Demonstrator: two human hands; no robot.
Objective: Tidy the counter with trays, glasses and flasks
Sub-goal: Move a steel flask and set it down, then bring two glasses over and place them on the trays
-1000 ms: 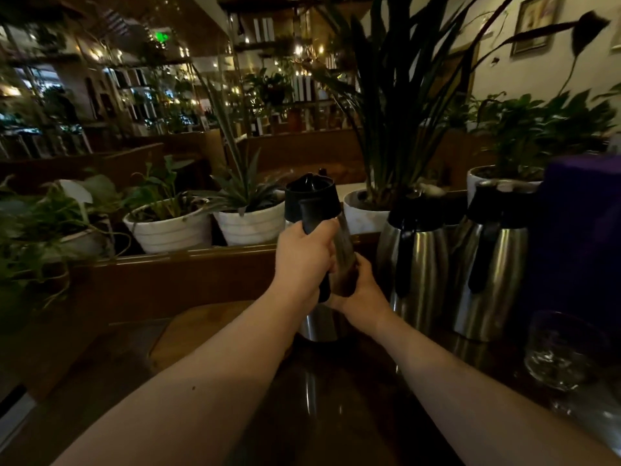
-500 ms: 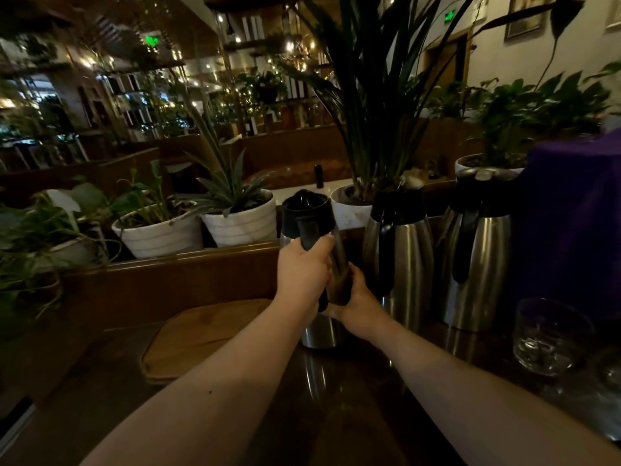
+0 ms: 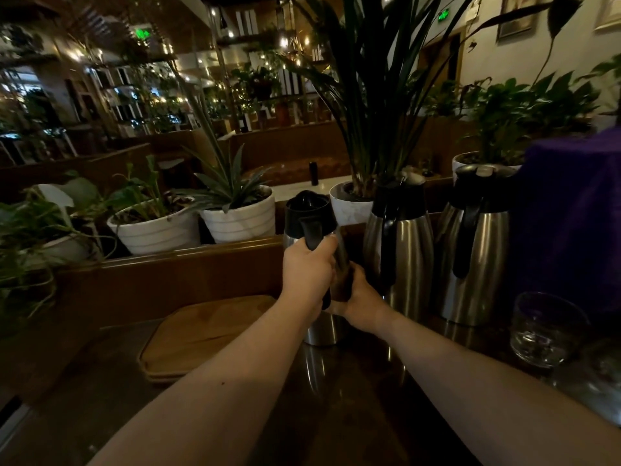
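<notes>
The left hand (image 3: 307,269) grips the black handle of the steel flask (image 3: 311,213); the right hand (image 3: 361,297) clasps its body, left of two other flasks (image 3: 400,250).

Beyond the wooden ledge (image 3: 188,260) I see white plant pots (image 3: 240,215), a tall dark-leaved plant (image 3: 376,95), a purple cloth (image 3: 571,213) at right, and framed pictures (image 3: 515,15) on the wall.

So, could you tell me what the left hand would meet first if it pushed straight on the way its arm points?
Probably the flask it already grips; past that, the wooden ledge, though depth is unclear.
</notes>
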